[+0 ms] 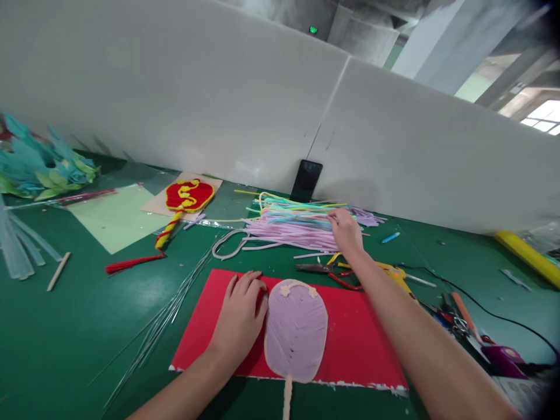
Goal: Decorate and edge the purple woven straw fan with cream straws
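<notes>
My left hand (242, 315) lies flat on a red board (354, 338), fingers spread, its fingertips beside the left edge of a lilac fan (297, 332). The fan is made of fuzzy stems, with a cream rim, two small cream flowers at its top and a twisted handle (287, 396) pointing toward me. Further off, my right hand (346, 230) reaches to a pile of pastel pipe cleaners (293, 236). Thumb and fingers pinch at the pile's right end, on a pipe cleaner as far as I can see. Which strand it is stays unclear.
Pliers (317, 268) and a yellow glue gun (396, 279) lie under my right forearm. A phone (306, 179) leans on the white partition. Thin wires (170, 309) lie left of the board, a red fan (188, 195) behind them. Scissors and tools (459, 324) are at right.
</notes>
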Tool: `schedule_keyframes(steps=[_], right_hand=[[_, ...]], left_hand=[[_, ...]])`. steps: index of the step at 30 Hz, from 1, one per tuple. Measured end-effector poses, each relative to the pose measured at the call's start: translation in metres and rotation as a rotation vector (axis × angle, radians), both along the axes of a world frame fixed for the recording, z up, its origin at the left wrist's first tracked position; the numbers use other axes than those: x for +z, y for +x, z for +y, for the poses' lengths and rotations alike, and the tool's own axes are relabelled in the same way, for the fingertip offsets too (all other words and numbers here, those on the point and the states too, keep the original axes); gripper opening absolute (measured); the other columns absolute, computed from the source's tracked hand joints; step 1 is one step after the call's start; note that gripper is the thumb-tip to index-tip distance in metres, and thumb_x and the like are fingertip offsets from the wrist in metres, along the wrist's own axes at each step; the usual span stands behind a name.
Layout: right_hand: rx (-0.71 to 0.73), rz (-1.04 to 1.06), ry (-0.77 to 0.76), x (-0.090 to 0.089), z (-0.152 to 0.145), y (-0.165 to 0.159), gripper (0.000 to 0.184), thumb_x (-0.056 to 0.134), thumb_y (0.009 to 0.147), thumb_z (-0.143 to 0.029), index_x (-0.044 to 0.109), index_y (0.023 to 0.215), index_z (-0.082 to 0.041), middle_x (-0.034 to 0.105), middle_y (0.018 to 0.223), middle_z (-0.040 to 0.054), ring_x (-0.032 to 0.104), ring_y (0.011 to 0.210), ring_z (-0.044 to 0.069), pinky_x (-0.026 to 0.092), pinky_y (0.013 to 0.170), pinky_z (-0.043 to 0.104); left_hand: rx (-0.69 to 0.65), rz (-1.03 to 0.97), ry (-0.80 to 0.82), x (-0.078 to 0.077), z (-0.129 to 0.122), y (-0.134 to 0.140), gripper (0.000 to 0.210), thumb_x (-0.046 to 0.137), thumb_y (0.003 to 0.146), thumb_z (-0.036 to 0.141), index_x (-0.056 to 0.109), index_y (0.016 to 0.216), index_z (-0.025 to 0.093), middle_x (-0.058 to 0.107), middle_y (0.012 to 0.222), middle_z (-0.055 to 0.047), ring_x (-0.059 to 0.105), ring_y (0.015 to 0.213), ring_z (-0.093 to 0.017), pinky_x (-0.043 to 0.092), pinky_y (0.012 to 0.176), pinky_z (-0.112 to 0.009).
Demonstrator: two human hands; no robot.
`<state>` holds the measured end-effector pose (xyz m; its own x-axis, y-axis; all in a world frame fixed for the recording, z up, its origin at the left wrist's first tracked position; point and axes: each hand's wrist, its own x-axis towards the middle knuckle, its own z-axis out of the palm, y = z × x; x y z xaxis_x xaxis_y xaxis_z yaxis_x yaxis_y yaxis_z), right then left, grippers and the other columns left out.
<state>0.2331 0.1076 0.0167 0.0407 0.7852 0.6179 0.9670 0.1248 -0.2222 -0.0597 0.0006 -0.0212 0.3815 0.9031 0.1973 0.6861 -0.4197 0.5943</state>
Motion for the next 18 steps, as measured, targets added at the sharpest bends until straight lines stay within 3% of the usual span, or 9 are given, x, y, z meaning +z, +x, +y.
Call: schedule_keyframes(steps=[6, 12, 15, 18], right_hand=[[-0.046, 0.090, 0.138, 0.014, 0.002, 0.005, 0.015, 0.043, 0.087, -0.023, 0.058, 0.083, -0.019, 0.064, 0.084, 0.0077, 0.058, 0.079, 0.021, 0.045, 0.075, 0.034], [-0.075, 0.196, 0.306, 0.043, -0.001, 0.006, 0.018, 0.041, 0.089, -0.026, 0.057, 0.092, -0.018, 0.063, 0.097, 0.0092, 0.059, 0.090, 0.019, 0.046, 0.080, 0.036], [-0.114, 0.306, 0.447, 0.057, -0.011, 0.001, 0.016, 0.049, 0.084, -0.030, 0.060, 0.085, -0.018, 0.059, 0.103, 0.0087, 0.056, 0.097, 0.020, 0.049, 0.070, 0.032], [-0.269, 0.497, 0.554, 0.062, -0.031, -0.008, 0.022, 0.060, 0.076, -0.038, 0.062, 0.079, -0.016, 0.057, 0.084, 0.0056, 0.056, 0.078, 0.017, 0.047, 0.062, 0.030]], left_hand=[[0.000, -0.014, 0.025, -0.001, -0.001, 0.000, 0.014, 0.040, 0.086, 0.016, 0.053, 0.086, 0.021, 0.057, 0.114, -0.006, 0.045, 0.118, -0.021, 0.029, 0.105, -0.051], [-0.002, -0.010, 0.010, 0.000, 0.000, 0.000, 0.015, 0.040, 0.086, 0.016, 0.054, 0.087, 0.021, 0.057, 0.115, -0.006, 0.044, 0.118, -0.022, 0.029, 0.104, -0.052], [-0.005, -0.007, 0.007, 0.001, 0.001, 0.000, 0.015, 0.039, 0.087, 0.017, 0.054, 0.087, 0.021, 0.057, 0.115, -0.006, 0.043, 0.119, -0.022, 0.028, 0.105, -0.051], [-0.008, 0.002, -0.001, 0.001, 0.001, 0.001, 0.016, 0.038, 0.088, 0.018, 0.053, 0.086, 0.021, 0.057, 0.113, -0.006, 0.041, 0.121, -0.021, 0.027, 0.106, -0.051]])
